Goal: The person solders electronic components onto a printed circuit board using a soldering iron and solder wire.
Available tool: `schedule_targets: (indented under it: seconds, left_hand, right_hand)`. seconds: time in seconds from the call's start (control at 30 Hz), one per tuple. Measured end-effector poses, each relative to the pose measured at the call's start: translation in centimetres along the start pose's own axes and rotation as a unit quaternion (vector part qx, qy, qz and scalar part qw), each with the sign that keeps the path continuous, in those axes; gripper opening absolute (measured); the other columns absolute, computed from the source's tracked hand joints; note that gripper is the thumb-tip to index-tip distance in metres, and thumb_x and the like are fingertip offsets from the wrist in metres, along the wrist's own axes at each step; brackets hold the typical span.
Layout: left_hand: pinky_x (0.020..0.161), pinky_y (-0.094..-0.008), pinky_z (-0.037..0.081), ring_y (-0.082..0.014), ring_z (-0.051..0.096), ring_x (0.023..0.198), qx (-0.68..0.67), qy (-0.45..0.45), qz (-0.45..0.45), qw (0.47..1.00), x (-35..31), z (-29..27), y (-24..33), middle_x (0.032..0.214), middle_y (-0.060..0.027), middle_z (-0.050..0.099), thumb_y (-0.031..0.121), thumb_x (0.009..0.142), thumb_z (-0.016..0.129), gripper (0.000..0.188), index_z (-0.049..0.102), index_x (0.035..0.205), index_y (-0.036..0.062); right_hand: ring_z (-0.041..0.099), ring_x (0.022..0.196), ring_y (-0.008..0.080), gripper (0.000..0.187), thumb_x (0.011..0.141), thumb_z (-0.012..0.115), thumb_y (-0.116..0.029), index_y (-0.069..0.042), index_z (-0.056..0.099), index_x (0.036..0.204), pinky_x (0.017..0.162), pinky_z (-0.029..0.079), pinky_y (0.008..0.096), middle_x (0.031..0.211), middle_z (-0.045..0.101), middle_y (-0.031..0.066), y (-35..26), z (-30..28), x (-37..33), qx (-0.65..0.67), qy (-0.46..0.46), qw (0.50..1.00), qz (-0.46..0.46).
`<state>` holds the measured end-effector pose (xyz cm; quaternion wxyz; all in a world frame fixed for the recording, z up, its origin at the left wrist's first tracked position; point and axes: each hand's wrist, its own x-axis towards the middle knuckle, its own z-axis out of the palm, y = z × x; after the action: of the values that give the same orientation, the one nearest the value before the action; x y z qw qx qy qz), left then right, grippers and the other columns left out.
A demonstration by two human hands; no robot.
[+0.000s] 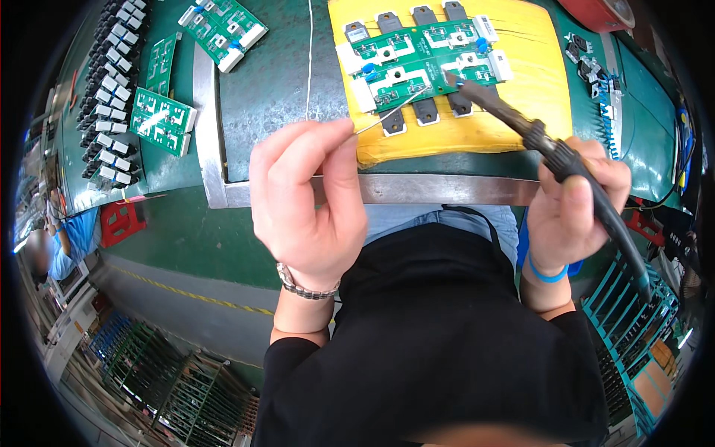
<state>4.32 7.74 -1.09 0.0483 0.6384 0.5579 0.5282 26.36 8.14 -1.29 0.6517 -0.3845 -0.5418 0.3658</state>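
My left hand (309,194) pinches a thin strand of solder wire (395,111), whose end reaches the green circuit board (438,54). In my right hand (577,205) is a dark soldering iron (500,110), its tip at the middle of the same board, close to the wire's end. The board lies on a yellow wrapped pad (477,138). White connectors sit at its two short ends, and blue round parts are on its face. Several black components with metal tabs (426,110) stick out from under its long edges. Whether the tip touches the board I cannot tell.
At the left lie more circuit boards (162,121) and a long row of black-and-white components (113,97). A metal edge (417,188) borders the bench in front of me. Loose black parts (585,59) and a red object (599,11) are at the right.
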Motion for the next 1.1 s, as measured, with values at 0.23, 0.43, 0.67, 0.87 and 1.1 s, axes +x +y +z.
schedule_targets:
  seconds: [0.23, 0.43, 0.67, 0.87, 1.1]
  left_hand:
    - [0.069, -0.0252, 0.047, -0.0172, 0.058, 0.081, 0.051, -0.093, 0.046, 0.993, 0.4, -1.0, 0.8, 0.091, -0.0097, 0.062, -0.009, 0.080, 0.069, 0.017, 0.065, 0.095, -0.0019]
    - [0.067, -0.0271, 0.046, -0.0178, 0.057, 0.079, 0.095, -0.090, 0.053, 0.990, 1.0, 0.1, 0.9, 0.087, -0.0070, 0.062, -0.005, 0.076, 0.074, 0.019, 0.071, 0.092, 0.0027]
    - [0.062, -0.0276, 0.041, -0.0170, 0.051, 0.073, 0.091, -0.082, 0.064, 0.990, 1.1, 1.1, 0.2, 0.082, -0.0016, 0.061, 0.001, 0.070, 0.078, 0.021, 0.073, 0.088, 0.0087]
    - [0.064, -0.0275, 0.044, -0.0176, 0.056, 0.074, 0.102, -0.118, 0.049, 0.986, 1.6, 1.0, 1.1, 0.081, -0.0045, 0.061, 0.000, 0.072, 0.078, 0.018, 0.073, 0.088, 0.0061]
    - [0.062, -0.0289, 0.044, -0.0202, 0.054, 0.072, 0.067, -0.036, 0.036, 0.996, 1.2, 1.2, 1.2, 0.083, -0.0041, 0.062, 0.000, 0.071, 0.077, 0.023, 0.071, 0.092, 0.0082]
  right_hand:
    - [0.047, 0.072, 0.0132, 0.025, 0.085, 0.063, -0.006, -0.002, 0.047, 0.103, 0.067, 0.042, 0.0266, 0.083, 0.054, 0.0118, -0.1, -1.1, 0.5, -0.019, 0.016, 1.000, 0.001]
    - [0.047, 0.071, 0.0110, 0.025, 0.084, 0.065, -0.005, -0.001, 0.047, 0.102, 0.067, 0.039, 0.0240, 0.084, 0.055, 0.0109, 0.1, -1.2, 0.2, -0.027, 0.008, 0.999, 0.020]
    - [0.047, 0.073, 0.0109, 0.025, 0.083, 0.066, -0.004, -0.001, 0.048, 0.100, 0.069, 0.039, 0.0238, 0.085, 0.055, 0.0094, 0.0, -0.9, 0.3, -0.029, -0.009, 0.999, 0.028]
    - [0.048, 0.073, 0.0114, 0.025, 0.083, 0.066, -0.004, -0.001, 0.048, 0.100, 0.069, 0.039, 0.0241, 0.086, 0.054, 0.0093, 0.2, -0.9, 0.3, -0.034, -0.010, 0.999, 0.022]
    - [0.048, 0.074, 0.0118, 0.025, 0.083, 0.066, -0.002, -0.001, 0.047, 0.100, 0.070, 0.040, 0.0241, 0.086, 0.055, 0.0098, 0.1, -0.9, 0.4, -0.039, -0.010, 0.999, 0.025]
